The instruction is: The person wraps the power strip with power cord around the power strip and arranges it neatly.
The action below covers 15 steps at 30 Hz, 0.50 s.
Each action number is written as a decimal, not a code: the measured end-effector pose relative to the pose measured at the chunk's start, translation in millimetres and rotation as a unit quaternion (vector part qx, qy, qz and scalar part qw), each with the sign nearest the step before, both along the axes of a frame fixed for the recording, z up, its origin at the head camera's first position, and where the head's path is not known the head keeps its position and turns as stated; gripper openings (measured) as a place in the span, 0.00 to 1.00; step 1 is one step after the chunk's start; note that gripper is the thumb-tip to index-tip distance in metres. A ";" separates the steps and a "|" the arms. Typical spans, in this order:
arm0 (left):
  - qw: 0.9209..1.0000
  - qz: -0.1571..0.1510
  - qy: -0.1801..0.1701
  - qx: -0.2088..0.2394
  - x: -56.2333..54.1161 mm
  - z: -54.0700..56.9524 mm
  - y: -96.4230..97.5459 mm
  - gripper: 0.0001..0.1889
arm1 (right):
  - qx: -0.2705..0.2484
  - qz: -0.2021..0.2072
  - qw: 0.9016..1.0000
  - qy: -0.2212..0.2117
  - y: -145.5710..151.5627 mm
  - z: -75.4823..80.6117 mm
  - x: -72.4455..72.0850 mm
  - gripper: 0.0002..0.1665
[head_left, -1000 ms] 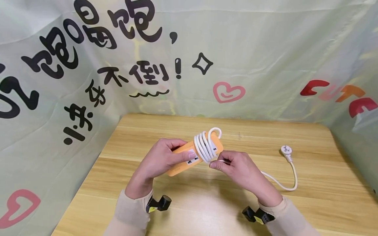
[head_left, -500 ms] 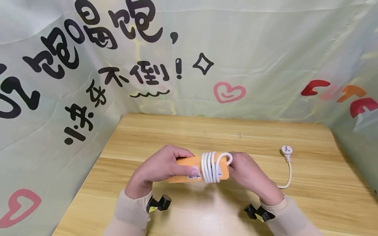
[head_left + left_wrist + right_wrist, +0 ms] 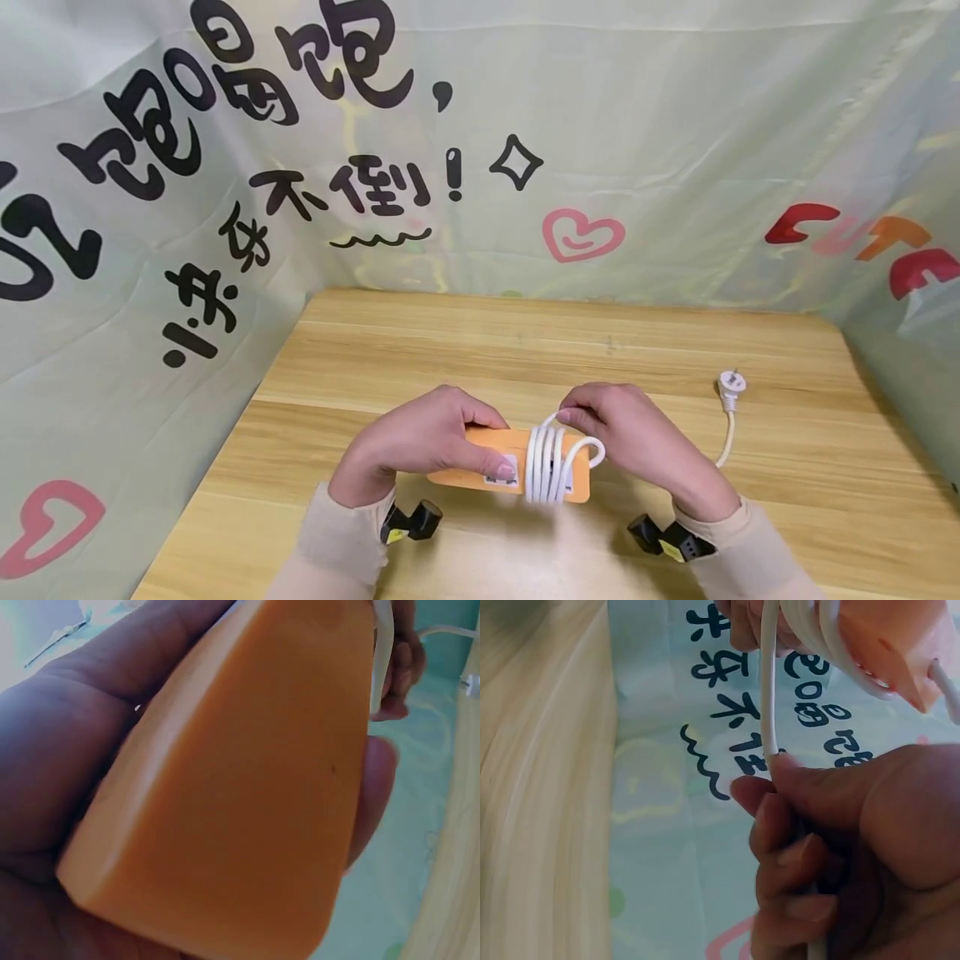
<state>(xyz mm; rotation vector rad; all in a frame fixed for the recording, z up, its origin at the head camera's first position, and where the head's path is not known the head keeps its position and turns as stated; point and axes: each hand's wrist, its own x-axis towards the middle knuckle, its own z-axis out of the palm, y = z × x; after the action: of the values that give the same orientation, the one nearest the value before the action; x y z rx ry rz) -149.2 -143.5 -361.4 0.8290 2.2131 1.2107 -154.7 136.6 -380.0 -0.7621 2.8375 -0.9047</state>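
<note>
An orange power strip with white sockets is held above the table by my left hand, its thumb lying across the socket face. Several turns of white cord wrap the strip's right part. Behind the strip's top edge, my right hand pinches the cord between thumb and forefinger; in the right wrist view the cord runs taut from the strip to that pinch. The other fingers curl below it. The cord's white plug lies on the table at the right. In the left wrist view the strip's plain orange side fills the middle.
The wooden table is enclosed by a printed fabric backdrop at the back and both sides. Each wrist wears a small black camera, such as the left camera.
The strip has come down toward me and turned more level. My right hand has carried the cord from below the strip, behind it, to its top edge. The cord near the plug has been drawn in.
</note>
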 end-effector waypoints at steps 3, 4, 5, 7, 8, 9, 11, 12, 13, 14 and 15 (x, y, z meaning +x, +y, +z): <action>0.999 -0.022 0.007 -0.023 0.8 -2.4 3.3 0.07 | 0.025 -0.025 0.999 0.018 -1.2 0.6 0.1 0.13; 0.999 -0.027 0.012 -0.033 1.0 -3.1 4.4 0.07 | 0.033 -0.036 0.999 0.020 -1.6 0.7 0.3 0.15; 0.998 -0.033 0.019 -0.043 1.2 -3.7 5.4 0.08 | 0.038 -0.043 0.998 0.021 -2.1 0.7 0.6 0.17; 0.996 -0.040 0.037 -0.064 1.3 -5.3 7.4 0.08 | 0.040 -0.058 0.997 0.019 -2.8 0.9 1.4 0.18; 0.995 -0.042 0.047 -0.072 1.1 -6.1 8.4 0.09 | 0.037 -0.064 0.997 0.017 -3.2 1.0 1.8 0.17; 0.994 -0.043 0.057 -0.080 0.9 -6.8 9.2 0.09 | 0.031 -0.067 0.997 0.015 -3.6 1.0 2.3 0.17; 0.992 -0.045 0.076 -0.094 0.2 -8.3 10.6 0.09 | 0.016 -0.072 0.997 0.015 -4.5 1.0 3.7 0.15; 0.991 -0.044 0.082 -0.099 -0.1 -9.1 11.5 0.10 | 0.009 -0.076 0.997 0.016 -5.3 1.2 4.5 0.14; 0.990 -0.044 0.088 -0.104 -0.2 -9.9 12.2 0.10 | 0.001 -0.078 0.997 0.017 -5.9 1.1 5.3 0.13; 0.989 -0.043 0.092 -0.109 -0.3 -10.4 13.0 0.10 | -0.006 -0.080 0.997 0.018 -6.7 1.1 6.2 0.13; 0.988 -0.042 0.094 -0.113 -0.4 -11.0 13.8 0.10 | -0.011 -0.081 0.996 0.019 -7.6 1.1 7.0 0.13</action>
<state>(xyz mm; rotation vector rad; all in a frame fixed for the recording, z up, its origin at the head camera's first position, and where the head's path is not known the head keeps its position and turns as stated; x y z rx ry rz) -149.6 -129.7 -372.4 0.9644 2.3828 0.8535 -147.7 129.1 -378.9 -0.5641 2.9627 -0.9542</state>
